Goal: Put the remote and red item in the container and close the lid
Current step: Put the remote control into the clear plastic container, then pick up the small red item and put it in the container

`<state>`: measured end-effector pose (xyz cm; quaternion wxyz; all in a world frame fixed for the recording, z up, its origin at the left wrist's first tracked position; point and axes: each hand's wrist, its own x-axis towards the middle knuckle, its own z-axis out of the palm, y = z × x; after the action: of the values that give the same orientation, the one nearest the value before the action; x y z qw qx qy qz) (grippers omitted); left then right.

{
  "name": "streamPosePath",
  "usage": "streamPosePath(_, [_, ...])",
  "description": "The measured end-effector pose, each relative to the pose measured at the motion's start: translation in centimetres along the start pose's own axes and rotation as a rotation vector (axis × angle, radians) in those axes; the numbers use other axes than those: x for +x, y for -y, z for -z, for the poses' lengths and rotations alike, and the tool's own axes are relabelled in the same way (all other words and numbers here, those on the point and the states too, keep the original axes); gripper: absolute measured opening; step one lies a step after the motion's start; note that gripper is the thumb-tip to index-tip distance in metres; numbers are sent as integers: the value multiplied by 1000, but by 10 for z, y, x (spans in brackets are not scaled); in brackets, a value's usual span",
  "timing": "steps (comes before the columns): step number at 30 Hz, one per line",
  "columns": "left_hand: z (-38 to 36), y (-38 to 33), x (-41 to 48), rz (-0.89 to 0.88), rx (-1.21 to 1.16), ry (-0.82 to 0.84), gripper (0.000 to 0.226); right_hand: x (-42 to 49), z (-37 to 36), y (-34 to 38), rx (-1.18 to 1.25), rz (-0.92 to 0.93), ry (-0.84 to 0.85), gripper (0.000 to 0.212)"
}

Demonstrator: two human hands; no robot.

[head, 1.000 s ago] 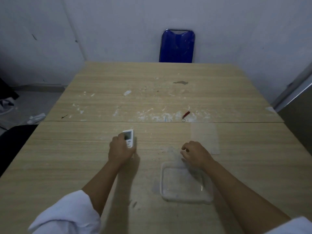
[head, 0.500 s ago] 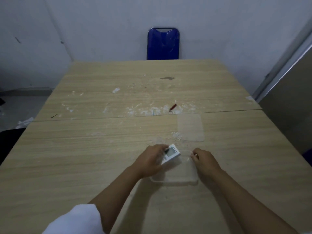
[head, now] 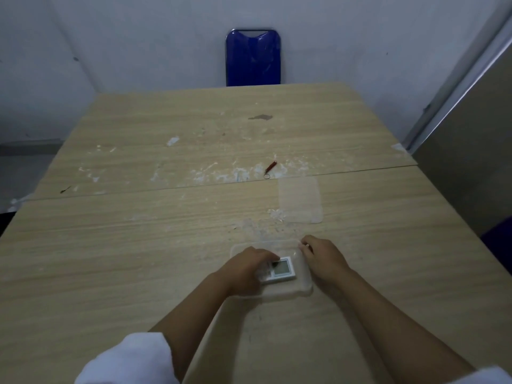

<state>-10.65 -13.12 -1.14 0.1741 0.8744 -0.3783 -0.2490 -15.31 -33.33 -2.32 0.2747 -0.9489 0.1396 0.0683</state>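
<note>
A small white remote (head: 281,268) with a grey screen lies inside the clear plastic container (head: 293,292) on the wooden table. My left hand (head: 246,266) rests over the remote's left end, fingers still around it. My right hand (head: 324,257) grips the container's far right rim. The clear lid (head: 300,199) lies flat on the table beyond the container. Further away, a thin red item (head: 271,167) with a small metal ring sits near the table seam.
The table (head: 138,245) carries white flecks and a dark stain across its middle. A blue chair back (head: 252,57) stands against the far wall. A grey panel (head: 468,162) borders the table on the right.
My left hand carried the remote from the table's left-centre over to the container and lowered it inside. My right hand moved to the container's rim.
</note>
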Motion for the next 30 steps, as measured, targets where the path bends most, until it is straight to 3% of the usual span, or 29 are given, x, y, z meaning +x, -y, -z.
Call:
streamPosePath(4, [1, 1, -1, -7, -33, -7, 61, 7, 2, -2, 16, 5, 14, 25])
streamPosePath(7, [4, 7, 3, -27, -84, -64, 48, 16, 5, 1, 4, 2, 5, 31])
streamPosePath(12, [18, 17, 16, 71, -322, -446, 22, 48, 12, 11, -16, 40, -37, 32])
streamPosePath(15, [25, 38, 27, 162, -376, -552, 19, 72, 17, 19, -2, 52, -89, 27])
streamPosePath(22, [33, 98, 51, 340, -178, -546, 36, 154, 14, 30, 32, 92, -132, 15])
streamPosePath(30, [16, 118, 72, 402, -30, -656, 47, 241, -5, 35, -137, 264, -128, 50])
